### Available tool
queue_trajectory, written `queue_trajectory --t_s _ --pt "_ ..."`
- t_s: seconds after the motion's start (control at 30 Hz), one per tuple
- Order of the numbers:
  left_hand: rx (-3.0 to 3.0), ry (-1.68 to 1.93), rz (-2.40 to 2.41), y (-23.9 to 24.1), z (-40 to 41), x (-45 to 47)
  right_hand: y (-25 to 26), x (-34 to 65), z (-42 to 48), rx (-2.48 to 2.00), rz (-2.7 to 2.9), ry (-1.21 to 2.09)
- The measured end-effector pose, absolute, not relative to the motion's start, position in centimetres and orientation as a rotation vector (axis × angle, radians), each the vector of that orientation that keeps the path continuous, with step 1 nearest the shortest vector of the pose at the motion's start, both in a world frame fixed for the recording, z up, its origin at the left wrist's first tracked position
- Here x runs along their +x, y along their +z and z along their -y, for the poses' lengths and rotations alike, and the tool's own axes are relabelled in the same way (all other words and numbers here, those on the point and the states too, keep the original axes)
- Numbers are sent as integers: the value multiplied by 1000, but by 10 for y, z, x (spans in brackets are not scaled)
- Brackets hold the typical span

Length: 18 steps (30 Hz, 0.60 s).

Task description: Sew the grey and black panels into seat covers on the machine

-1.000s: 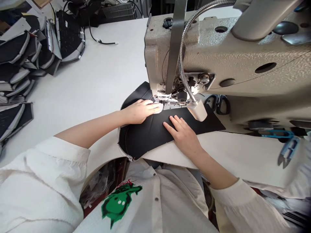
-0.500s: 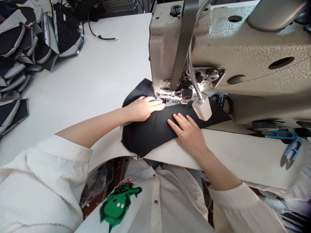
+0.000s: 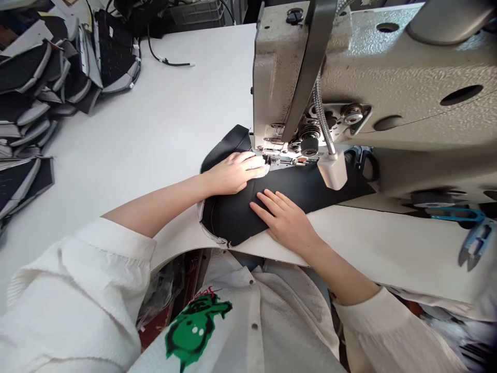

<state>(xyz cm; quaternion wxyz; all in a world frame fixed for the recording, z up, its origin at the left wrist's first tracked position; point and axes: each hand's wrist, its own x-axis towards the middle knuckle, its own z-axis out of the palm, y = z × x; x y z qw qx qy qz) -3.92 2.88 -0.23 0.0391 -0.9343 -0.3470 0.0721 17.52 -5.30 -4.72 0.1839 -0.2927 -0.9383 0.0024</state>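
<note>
A black leather-like panel (image 3: 240, 210) lies on the white table under the head of a sewing machine (image 3: 303, 93). Its left end has a stitched seam and a pale edge. My left hand (image 3: 235, 173) rests flat on the panel just left of the presser foot (image 3: 274, 158), fingers stretched toward it over a small white piece (image 3: 264, 171). On the panel's near part lies my right hand (image 3: 285, 220), palm down, fingers spread, thumb hidden near the panel's edge. The needle itself is too small to make out.
Stacked black and grey cut pieces (image 3: 34, 98) cover the table's left side. Black-handled scissors (image 3: 363, 160) lie behind the panel's right end. Blue thread snips (image 3: 476, 238) are at the far right. A lamp (image 3: 333, 171) hangs over the panel. A black cable (image 3: 171, 62) lies at the back.
My right hand has slid left along the panel, closer to my left hand. My left hand stays beside the presser foot. The whole view has shifted slightly.
</note>
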Motion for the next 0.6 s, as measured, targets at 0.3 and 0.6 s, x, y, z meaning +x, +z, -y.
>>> queue_trajectory --t_s 0.3,0.6 --pt "-2819 263 1121 2 -30 -38 -50 176 54 -901 2646 -49" --pt "-3074 307 1144 5 -50 -34 -45 169 45 -841 2763 -140"
